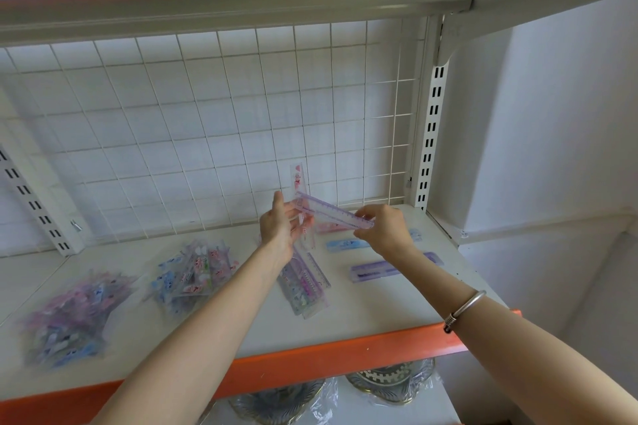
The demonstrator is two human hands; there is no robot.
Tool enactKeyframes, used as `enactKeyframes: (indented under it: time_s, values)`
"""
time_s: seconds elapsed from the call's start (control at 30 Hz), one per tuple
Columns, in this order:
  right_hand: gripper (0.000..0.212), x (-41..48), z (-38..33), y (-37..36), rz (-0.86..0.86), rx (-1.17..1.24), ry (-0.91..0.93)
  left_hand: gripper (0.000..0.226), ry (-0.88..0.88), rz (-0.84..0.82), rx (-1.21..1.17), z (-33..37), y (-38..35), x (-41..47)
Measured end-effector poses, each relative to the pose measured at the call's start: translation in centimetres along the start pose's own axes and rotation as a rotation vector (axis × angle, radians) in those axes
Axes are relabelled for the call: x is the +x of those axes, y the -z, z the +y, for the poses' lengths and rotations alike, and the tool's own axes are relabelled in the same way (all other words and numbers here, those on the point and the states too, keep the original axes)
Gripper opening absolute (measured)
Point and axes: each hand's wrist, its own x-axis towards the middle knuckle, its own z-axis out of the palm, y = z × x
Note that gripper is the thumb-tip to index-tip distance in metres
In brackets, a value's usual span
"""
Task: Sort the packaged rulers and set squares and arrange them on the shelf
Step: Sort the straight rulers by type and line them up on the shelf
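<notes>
**Two light, slick ruler packs held over the right half of the shelf**

The right grip [383, 228] pinches one end of a purple ruler [334, 210] between thumb and fingertips. The strip slants up and left towards the left grip [281, 226]. The left grip is curled round a pink ruler pack [299, 181] that stands nearly upright, its top clear of the fingers. Whether it also holds the purple one I cannot tell. Both packs hang above the shelf [362, 317], near its back edge and right of the middle.

These look like thin plastic strips in glossy sleeves, so likely very light, stiff but springy, and slippery. A pinch across the flat faces should hold one. A grasp nearer the middle would swing less than one at the tip, and the film may slide over the ruler inside.

Under the left wrist lies a loose heap of mixed packs [306, 290]. Towards the right edge, single packs lie flat and apart: a blue pack [348, 245] and a purple pack [376, 271]. Towards the left front corner sit two bagged bundles [69, 314] [193, 272], unsorted. A wire grid [207, 114] closes the back
</notes>
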Motion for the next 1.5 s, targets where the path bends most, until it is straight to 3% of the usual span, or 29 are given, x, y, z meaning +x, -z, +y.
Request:
enactKeyframes:
  time_s: [0.4, 0.83, 1.13, 1.37, 1.5]
  values:
    - [0.031, 0.3, -0.3, -0.3, 0.005, -0.012, 0.011, 0.027, 0.134, -0.106, 0.019, 0.5, 0.3, -0.8]
    - [0.034, 0.0, 0.4, 0.0, 0.017, -0.092, 0.019, 0.021, -0.028, -0.134, 0.068, -0.3, 0.8, 0.1]
    - [0.027, -0.1, 0.8, 0.6, 0.067, -0.091, -0.053, 0.028, -0.125, -0.135, 0.326, -0.9, 1.1, 0.5]
    - [0.027, 0.1, 1.6, 1.6, 0.136, -0.023, -0.108, 0.032, -0.114, -0.108, 0.458, -1.2, 0.6, 1.0]
    - [0.03, -0.1, 2.2, 2.5, 0.162, 0.017, -0.116, 0.036, -0.057, -0.181, 0.529, -1.5, -0.2, 1.7]
